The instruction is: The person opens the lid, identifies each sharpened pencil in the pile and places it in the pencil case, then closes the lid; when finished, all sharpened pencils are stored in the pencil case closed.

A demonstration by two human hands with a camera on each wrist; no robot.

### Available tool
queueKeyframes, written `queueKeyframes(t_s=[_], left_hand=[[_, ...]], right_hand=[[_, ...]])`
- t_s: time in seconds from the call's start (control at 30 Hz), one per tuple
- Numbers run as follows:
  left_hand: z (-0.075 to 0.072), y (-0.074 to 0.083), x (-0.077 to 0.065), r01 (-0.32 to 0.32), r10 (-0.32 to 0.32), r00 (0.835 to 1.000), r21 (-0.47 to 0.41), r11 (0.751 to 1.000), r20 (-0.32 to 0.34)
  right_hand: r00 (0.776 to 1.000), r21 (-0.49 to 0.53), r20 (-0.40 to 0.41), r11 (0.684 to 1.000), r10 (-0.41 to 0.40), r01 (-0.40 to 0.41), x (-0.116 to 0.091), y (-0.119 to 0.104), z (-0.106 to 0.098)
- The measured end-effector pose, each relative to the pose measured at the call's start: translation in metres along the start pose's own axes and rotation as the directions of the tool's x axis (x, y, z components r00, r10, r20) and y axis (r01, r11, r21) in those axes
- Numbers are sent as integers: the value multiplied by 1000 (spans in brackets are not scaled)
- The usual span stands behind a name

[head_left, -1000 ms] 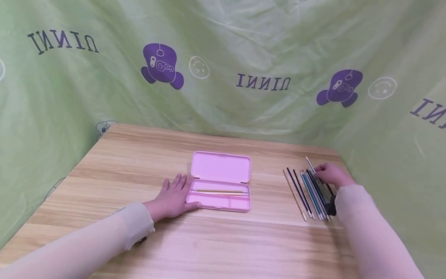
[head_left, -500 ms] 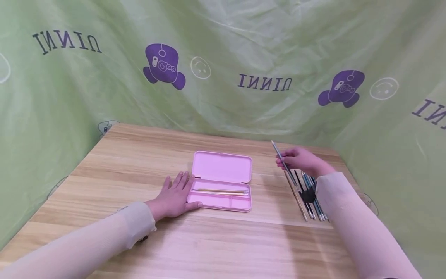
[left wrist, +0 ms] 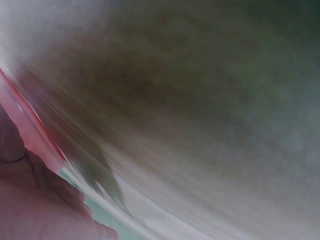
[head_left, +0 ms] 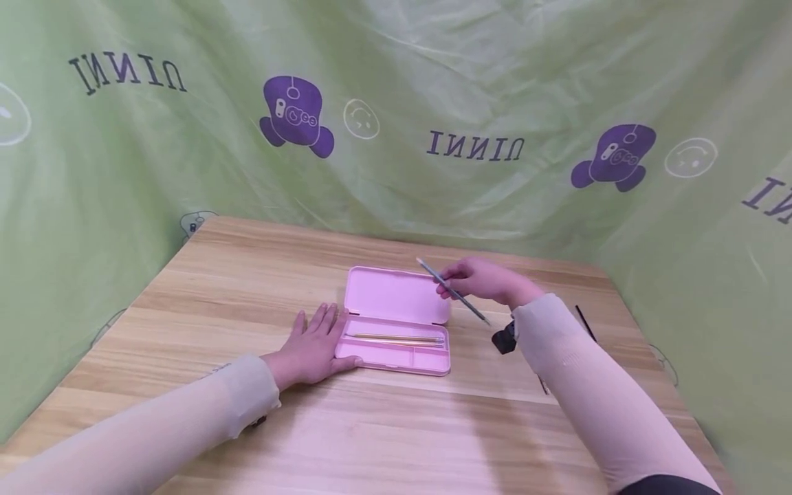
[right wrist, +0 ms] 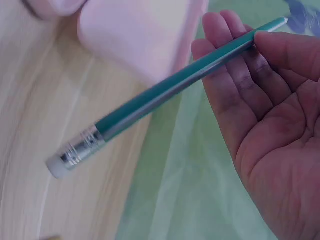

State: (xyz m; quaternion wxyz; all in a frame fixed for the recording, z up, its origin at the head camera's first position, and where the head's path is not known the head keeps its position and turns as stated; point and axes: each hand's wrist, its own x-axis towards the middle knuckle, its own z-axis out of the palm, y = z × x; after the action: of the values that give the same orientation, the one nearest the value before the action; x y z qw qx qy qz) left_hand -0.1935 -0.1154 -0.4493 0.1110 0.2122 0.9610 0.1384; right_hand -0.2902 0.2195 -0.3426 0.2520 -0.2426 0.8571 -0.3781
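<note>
My right hand point(head_left: 481, 280) pinches a green pencil point(right wrist: 165, 95) between thumb and fingers, above the table beside the pencil case's raised lid. A white eraser in a silver ferrule caps the pencil's lower end, as the right wrist view shows. The pink pencil case point(head_left: 379, 356) lies with its lid point(head_left: 396, 297) folded back. Inside its long compartment are a few pencils point(head_left: 396, 338), some yellowish. My left hand point(head_left: 314, 349) rests at the case's left edge with fingers spread and the thumb along the front corner. The left wrist view is mostly blurred.
More pencils lie on the wooden table point(head_left: 396, 433) at the right, mostly hidden under my right sleeve; a dark pencil point(head_left: 585, 322) shows past it. A green printed curtain point(head_left: 383, 192) hangs behind the table and along its sides.
My right hand has lifted the green pencil from the pencils on the right and carried it left to the case's lid. My left hand has stayed at the case.
</note>
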Motion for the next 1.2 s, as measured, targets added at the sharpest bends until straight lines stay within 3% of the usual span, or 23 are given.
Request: queueKeyframes(t_s=[0.27, 0.47, 0.73, 0.87, 1.2], left_hand=[[-2, 2, -2, 7, -7, 1000, -13, 1000, -7], [-1, 1, 1, 14, -14, 1000, -9, 1000, -6], [0, 0, 2, 19, -19, 1000, -4, 1000, -11], [3, -2, 3, 8, -8, 1000, -6, 1000, -20], [9, -8, 6, -9, 9, 999, 6, 1000, -35]], right_hand=[[991, -143, 107, 985, -80, 95, 26, -21, 30], [989, -222, 140, 972, -51, 82, 47, -26, 47], [971, -346, 212, 922, -105, 176, 67, -27, 67], [969, -356, 218, 915, -116, 190, 71, -23, 74], [974, -324, 209, 933, -90, 156, 71, -21, 85]])
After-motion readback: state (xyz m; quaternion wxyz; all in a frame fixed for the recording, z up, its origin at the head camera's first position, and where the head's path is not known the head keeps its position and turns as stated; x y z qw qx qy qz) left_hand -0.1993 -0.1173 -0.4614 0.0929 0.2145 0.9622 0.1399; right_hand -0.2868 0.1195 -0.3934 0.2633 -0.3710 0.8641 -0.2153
